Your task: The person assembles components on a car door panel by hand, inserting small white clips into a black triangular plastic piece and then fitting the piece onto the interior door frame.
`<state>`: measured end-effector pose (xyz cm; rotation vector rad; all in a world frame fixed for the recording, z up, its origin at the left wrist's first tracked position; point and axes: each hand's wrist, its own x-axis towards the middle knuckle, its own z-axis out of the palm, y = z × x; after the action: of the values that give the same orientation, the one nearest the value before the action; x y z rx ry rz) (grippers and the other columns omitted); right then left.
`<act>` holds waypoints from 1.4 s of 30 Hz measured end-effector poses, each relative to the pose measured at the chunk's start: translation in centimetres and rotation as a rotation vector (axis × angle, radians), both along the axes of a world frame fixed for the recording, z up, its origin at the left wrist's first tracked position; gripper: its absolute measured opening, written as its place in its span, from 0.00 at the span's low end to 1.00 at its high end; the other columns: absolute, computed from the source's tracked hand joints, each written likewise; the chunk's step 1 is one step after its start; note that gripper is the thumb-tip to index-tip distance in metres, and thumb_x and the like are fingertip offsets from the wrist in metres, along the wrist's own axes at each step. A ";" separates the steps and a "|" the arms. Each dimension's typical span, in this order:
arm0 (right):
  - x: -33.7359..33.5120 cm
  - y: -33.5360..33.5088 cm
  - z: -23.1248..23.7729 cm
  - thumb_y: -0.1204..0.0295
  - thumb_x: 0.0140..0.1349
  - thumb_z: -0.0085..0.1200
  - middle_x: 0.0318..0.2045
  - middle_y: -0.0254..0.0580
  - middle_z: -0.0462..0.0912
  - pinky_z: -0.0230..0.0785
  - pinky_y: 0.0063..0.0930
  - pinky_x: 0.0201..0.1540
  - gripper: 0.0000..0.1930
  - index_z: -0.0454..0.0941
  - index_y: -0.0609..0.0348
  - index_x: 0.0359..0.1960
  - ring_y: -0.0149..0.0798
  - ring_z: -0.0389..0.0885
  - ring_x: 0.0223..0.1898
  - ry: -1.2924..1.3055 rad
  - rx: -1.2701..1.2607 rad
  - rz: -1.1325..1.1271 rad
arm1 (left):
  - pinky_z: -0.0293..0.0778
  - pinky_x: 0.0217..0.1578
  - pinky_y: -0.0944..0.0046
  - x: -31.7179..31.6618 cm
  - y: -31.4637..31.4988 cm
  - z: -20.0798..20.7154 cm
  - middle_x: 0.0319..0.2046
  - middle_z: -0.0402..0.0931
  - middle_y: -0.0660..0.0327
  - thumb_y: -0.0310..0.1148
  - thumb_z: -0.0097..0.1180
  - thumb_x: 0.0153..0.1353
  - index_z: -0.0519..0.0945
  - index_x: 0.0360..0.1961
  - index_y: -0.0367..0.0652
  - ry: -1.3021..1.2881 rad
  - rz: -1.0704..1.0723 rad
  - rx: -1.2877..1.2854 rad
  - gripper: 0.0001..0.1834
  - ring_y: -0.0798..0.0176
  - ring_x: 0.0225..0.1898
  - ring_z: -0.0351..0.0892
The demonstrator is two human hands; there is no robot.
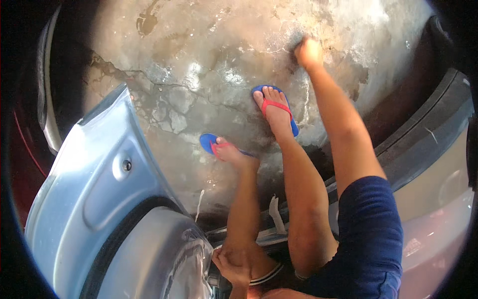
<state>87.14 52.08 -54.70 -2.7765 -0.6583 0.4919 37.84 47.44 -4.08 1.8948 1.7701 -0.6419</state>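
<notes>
My right arm stretches forward over the concrete floor (174, 55). At its end my right hand (309, 54) is closed and slightly blurred. Beside its fingers is a dark patch, and I cannot tell whether it is a held thing or a shadow. My left hand (233, 266) is low, by my left knee, with its fingers curled. It is next to the plastic-covered inner side of a silver-blue car door (119, 144), which stands open at the left. What those fingers grip, if anything, is hidden.
My feet, in a left flip-flop (207, 143) and a right flip-flop (294, 127), both blue with red straps, are on the cracked, wet-looking floor. Dark trim (423, 119) curves along the right. A pale strip (277, 215) hangs by my legs. A dark red surface (27, 144) is far left.
</notes>
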 end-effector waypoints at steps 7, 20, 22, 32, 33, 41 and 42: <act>-16.1 -9.8 1.4 0.70 0.57 0.55 0.32 0.63 0.84 0.78 0.56 0.42 0.09 0.83 0.63 0.34 0.62 0.85 0.37 0.343 -0.202 0.045 | 0.65 0.62 0.43 1.5 0.2 0.1 0.55 0.69 0.43 0.40 0.73 0.52 0.76 0.47 0.35 -0.018 0.019 0.012 0.27 0.36 0.58 0.69; -11.5 -5.1 1.7 0.69 0.59 0.56 0.44 0.61 0.83 0.76 0.57 0.50 0.13 0.79 0.63 0.44 0.62 0.84 0.46 0.309 -0.157 0.035 | 0.70 0.56 0.41 0.6 -0.1 -0.4 0.55 0.69 0.41 0.44 0.71 0.52 0.76 0.47 0.38 -0.012 -0.062 0.008 0.27 0.34 0.57 0.72; -16.4 -9.3 2.4 0.72 0.58 0.60 0.40 0.60 0.86 0.78 0.52 0.50 0.14 0.82 0.64 0.46 0.60 0.85 0.44 0.442 -0.267 0.011 | 0.70 0.57 0.41 2.1 0.3 0.1 0.56 0.69 0.41 0.43 0.71 0.52 0.77 0.46 0.38 -0.084 -0.067 -0.028 0.26 0.34 0.58 0.71; -8.4 -4.1 21.1 0.72 0.71 0.59 0.36 0.35 0.80 0.69 0.19 0.25 0.07 0.81 0.61 0.46 0.27 0.74 0.32 1.634 1.254 -0.635 | 0.68 0.60 0.42 3.3 0.0 0.0 0.56 0.70 0.44 0.38 0.72 0.53 0.78 0.45 0.41 -0.239 -0.068 -0.014 0.22 0.36 0.58 0.71; -8.0 -3.3 23.0 0.72 0.71 0.59 0.36 0.35 0.80 0.69 0.19 0.25 0.07 0.81 0.61 0.46 0.27 0.74 0.32 1.624 1.265 -0.625 | 0.68 0.60 0.42 3.4 0.1 0.0 0.56 0.70 0.44 0.38 0.72 0.53 0.78 0.45 0.41 -0.251 -0.075 -0.008 0.22 0.36 0.58 0.71; -8.4 0.4 32.0 0.71 0.69 0.61 0.35 0.36 0.77 0.70 0.19 0.28 0.09 0.80 0.61 0.46 0.29 0.73 0.32 1.760 1.621 -0.478 | 0.67 0.61 0.42 3.1 -0.4 -0.5 0.56 0.69 0.43 0.39 0.72 0.54 0.79 0.44 0.40 -0.275 -0.062 -0.005 0.21 0.36 0.58 0.71; -8.3 0.6 32.7 0.71 0.69 0.61 0.35 0.36 0.77 0.70 0.19 0.27 0.08 0.79 0.61 0.45 0.29 0.73 0.32 1.766 1.626 -0.443 | 0.67 0.61 0.42 3.2 -0.4 -0.4 0.56 0.69 0.43 0.39 0.72 0.54 0.79 0.44 0.40 -0.278 -0.063 -0.007 0.21 0.36 0.58 0.71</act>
<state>78.84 52.65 -21.97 -0.3699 0.1333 1.1549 40.99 47.05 -4.51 1.9355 1.5364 -0.3837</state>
